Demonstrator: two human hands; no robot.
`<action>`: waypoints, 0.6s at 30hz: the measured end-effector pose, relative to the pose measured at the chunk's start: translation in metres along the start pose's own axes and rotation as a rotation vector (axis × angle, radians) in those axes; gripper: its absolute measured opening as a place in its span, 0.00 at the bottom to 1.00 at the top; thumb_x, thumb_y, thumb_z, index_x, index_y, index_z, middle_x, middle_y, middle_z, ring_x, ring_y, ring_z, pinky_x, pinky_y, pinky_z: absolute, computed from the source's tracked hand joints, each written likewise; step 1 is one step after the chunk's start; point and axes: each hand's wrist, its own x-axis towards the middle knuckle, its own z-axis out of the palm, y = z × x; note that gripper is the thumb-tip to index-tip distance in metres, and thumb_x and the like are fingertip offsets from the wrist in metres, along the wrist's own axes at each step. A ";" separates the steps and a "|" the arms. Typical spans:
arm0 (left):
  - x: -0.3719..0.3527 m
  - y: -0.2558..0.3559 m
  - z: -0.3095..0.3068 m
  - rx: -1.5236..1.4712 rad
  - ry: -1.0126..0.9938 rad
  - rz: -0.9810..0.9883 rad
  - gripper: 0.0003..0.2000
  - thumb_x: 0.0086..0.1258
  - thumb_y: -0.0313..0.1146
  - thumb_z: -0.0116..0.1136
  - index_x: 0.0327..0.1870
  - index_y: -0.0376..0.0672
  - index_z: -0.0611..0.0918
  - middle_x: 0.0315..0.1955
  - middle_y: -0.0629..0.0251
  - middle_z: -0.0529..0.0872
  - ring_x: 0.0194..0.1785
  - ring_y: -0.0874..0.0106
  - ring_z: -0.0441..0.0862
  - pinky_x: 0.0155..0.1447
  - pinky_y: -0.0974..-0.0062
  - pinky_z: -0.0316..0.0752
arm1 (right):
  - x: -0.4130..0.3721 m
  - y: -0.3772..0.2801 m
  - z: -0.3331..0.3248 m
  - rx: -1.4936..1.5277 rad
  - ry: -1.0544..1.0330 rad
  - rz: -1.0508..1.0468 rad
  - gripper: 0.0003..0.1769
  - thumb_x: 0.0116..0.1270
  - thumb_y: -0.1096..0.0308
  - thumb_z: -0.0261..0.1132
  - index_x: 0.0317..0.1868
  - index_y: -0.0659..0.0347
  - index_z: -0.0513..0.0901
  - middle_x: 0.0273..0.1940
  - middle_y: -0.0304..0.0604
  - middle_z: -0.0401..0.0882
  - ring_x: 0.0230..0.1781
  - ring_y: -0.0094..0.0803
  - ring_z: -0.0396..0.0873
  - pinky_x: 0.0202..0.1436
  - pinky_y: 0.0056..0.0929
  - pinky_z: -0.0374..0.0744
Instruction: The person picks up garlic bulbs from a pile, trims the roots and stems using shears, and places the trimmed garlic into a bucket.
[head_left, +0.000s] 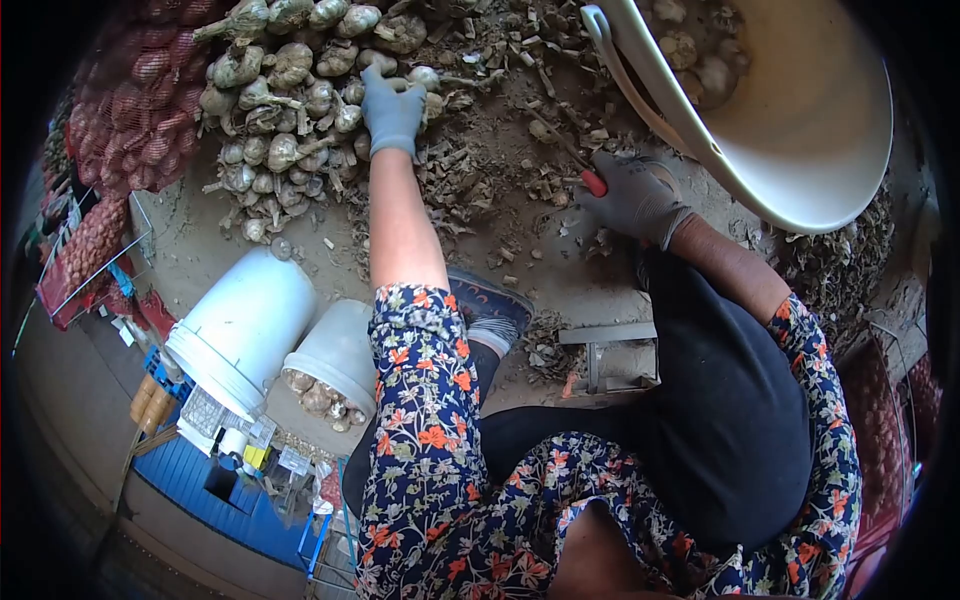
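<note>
My left hand (392, 110), in a grey glove, reaches out to a heap of garlic bulbs (290, 100) and closes on one bulb (425, 76) at the heap's right edge. My right hand (635, 198), also gloved, grips a red-handled cutting tool (593, 182) just above the dirt floor. A large white tub (800, 130) beside the right hand holds several trimmed garlic bulbs (700, 60).
Dry stalk scraps and skins (500, 150) litter the ground between the hands. Two white buckets (250, 325) lie tipped at the left, the smaller one (335, 360) showing garlic. Red mesh sacks (140, 90) are stacked at far left. A small metal stool (615, 355) stands by my leg.
</note>
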 end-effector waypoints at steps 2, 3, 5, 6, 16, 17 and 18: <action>-0.008 -0.014 0.007 -0.447 -0.116 -0.039 0.29 0.56 0.33 0.67 0.59 0.37 0.68 0.42 0.48 0.83 0.46 0.55 0.83 0.50 0.62 0.77 | -0.002 0.001 -0.001 0.042 -0.006 0.021 0.24 0.64 0.51 0.57 0.45 0.67 0.73 0.38 0.63 0.80 0.45 0.56 0.79 0.52 0.46 0.74; -0.012 -0.009 0.006 -0.335 -0.098 0.067 0.30 0.56 0.31 0.65 0.61 0.39 0.68 0.42 0.51 0.83 0.43 0.58 0.83 0.50 0.64 0.77 | -0.003 0.004 -0.001 0.030 0.014 0.002 0.25 0.64 0.50 0.58 0.45 0.68 0.72 0.38 0.63 0.80 0.45 0.56 0.80 0.52 0.45 0.74; -0.022 0.000 0.013 -0.144 0.006 0.328 0.28 0.56 0.33 0.64 0.60 0.44 0.71 0.42 0.52 0.84 0.45 0.58 0.83 0.51 0.63 0.77 | -0.002 0.008 0.002 0.009 0.026 -0.049 0.26 0.63 0.50 0.58 0.45 0.68 0.72 0.39 0.63 0.80 0.45 0.56 0.80 0.52 0.45 0.73; -0.023 0.005 0.019 -0.066 0.085 0.494 0.25 0.57 0.37 0.64 0.57 0.45 0.74 0.42 0.50 0.84 0.48 0.56 0.82 0.53 0.60 0.76 | -0.001 0.012 0.006 0.006 0.039 -0.055 0.26 0.63 0.49 0.58 0.45 0.68 0.72 0.39 0.63 0.80 0.44 0.56 0.80 0.51 0.45 0.74; -0.007 -0.030 -0.054 0.221 0.031 -0.381 0.25 0.60 0.46 0.64 0.52 0.36 0.77 0.49 0.44 0.81 0.51 0.51 0.80 0.56 0.57 0.74 | -0.002 0.011 0.003 0.038 0.047 0.026 0.27 0.64 0.48 0.58 0.46 0.68 0.71 0.38 0.63 0.80 0.45 0.56 0.80 0.50 0.45 0.75; 0.002 -0.038 -0.055 0.226 0.001 -0.309 0.25 0.57 0.46 0.67 0.51 0.37 0.79 0.46 0.45 0.83 0.50 0.53 0.82 0.56 0.61 0.75 | -0.004 0.007 0.001 0.039 0.045 0.029 0.27 0.64 0.48 0.58 0.46 0.68 0.71 0.38 0.63 0.80 0.45 0.56 0.80 0.50 0.45 0.75; 0.002 -0.050 -0.054 0.230 -0.003 -0.310 0.25 0.57 0.46 0.67 0.51 0.37 0.79 0.46 0.45 0.83 0.50 0.53 0.82 0.56 0.61 0.75 | -0.007 0.000 -0.003 0.001 0.007 0.017 0.27 0.64 0.48 0.58 0.46 0.67 0.71 0.38 0.63 0.80 0.45 0.55 0.80 0.50 0.45 0.75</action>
